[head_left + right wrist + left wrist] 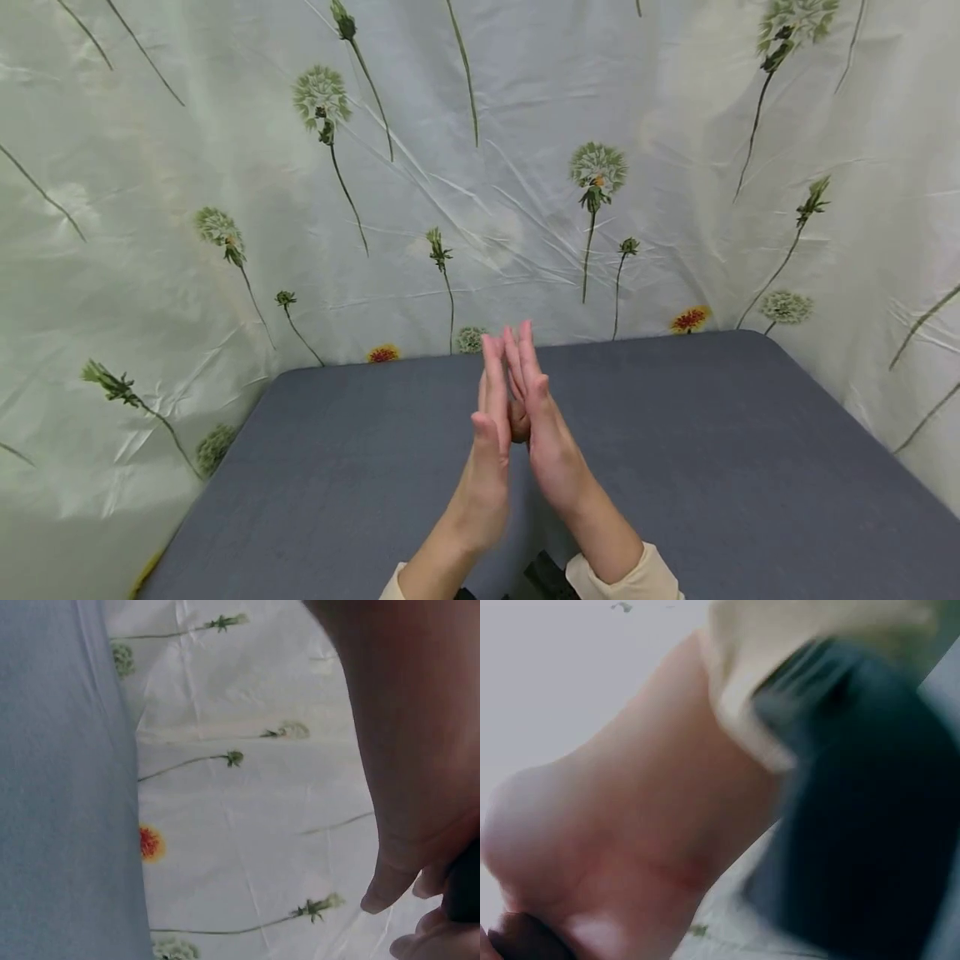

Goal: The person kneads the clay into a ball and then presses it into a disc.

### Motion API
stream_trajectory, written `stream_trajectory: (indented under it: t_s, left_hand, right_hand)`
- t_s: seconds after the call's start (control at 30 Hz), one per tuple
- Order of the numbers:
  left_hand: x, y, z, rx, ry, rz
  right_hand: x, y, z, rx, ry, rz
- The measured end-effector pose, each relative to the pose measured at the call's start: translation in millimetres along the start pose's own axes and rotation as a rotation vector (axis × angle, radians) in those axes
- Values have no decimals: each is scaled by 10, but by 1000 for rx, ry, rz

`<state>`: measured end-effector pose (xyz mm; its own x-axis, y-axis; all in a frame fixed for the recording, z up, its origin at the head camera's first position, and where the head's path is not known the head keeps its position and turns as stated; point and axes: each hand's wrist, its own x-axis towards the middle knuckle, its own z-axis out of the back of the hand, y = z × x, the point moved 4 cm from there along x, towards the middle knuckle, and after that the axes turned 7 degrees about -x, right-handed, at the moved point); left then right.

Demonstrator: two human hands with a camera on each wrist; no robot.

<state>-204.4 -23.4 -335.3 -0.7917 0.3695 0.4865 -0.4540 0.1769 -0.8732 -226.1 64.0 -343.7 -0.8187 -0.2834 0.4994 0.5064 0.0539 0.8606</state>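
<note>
2 bare hands, palms facing, over the mid part of the worktop (360, 467), nearer the near edge than the far 1 in the head view. L hand (486, 467): fingers straight & tgthr, pointing up twd the far edge, thumb up on the near side; not curled round anything, palm flat agst a brown roundish thing (519, 427). R hand (553, 454): same pose mirrored, fingers straight, flat side agst the other side of that thing. So the thing sits btwn the 2 hands, low down near the base of the fingers, part hidden by them; material can't tell. Fingertips of both hands are v. close; can't tell if they touch. In head view they overlap the worktop's far edge, approx midway btwn its far L & far R corners. L wrist view: heel of hand & forearm fill most of it, w/ a dark part of the thing at the lower L; blurry. R wrist view: thumb & some fingertips at lower R, next to a dark shape, too shadowed to ID. Cream sleeves (628, 575) at both wrists, w/ a black device (551, 575) btwn them by the near edge. Behind the worktop's far edge & along both sides hangs a pale shiny cloth (247, 150), creased, printed w/ green dandelions & stems, plus 2 orange-red blooms (690, 319) along the far edge.
</note>
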Motion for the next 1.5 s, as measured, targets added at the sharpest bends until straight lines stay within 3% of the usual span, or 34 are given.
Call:
stream_trajectory:
  t_s: [0.07,0.2,0.3,0.43,0.53,0.63,0.7,0.9,1.07,1.23,1.37,1.5]
  left_hand:
    - [8,-34,111,6,-49,-2]
    - [30,-31,394,-7,-172,55]
    - [51,48,496,-84,-197,97]
    - [76,131,344,-169,-115,109]
    - [58,128,114,-111,-30,107]
    - [33,73,9,-44,4,87]
    - [19,17,54,-28,-20,71]
    - [45,-71,378,-15,-148,51]
    - [117,0,502,-20,-179,101]
    - [140,137,447,-94,-153,160]
    - [122,198,291,-135,-83,148]
    - [72,170,176,-134,-33,122]
  right_hand:
    - [11,-14,-99,11,46,8]
    - [-17,-13,-322,-12,121,40]
    - [-65,40,-391,-37,125,55]
    - [-74,147,-252,-84,56,102]
    - [-28,120,-53,-58,5,76]
    - [12,31,29,11,4,28]
    - [17,-14,-19,27,29,20]
    - [-48,-89,-315,18,146,0]
    - [-79,-61,-373,21,169,-41]
    - [-79,-6,-285,16,145,23]
    - [-49,31,-144,14,112,60]
    - [-1,-1,-47,53,87,27]
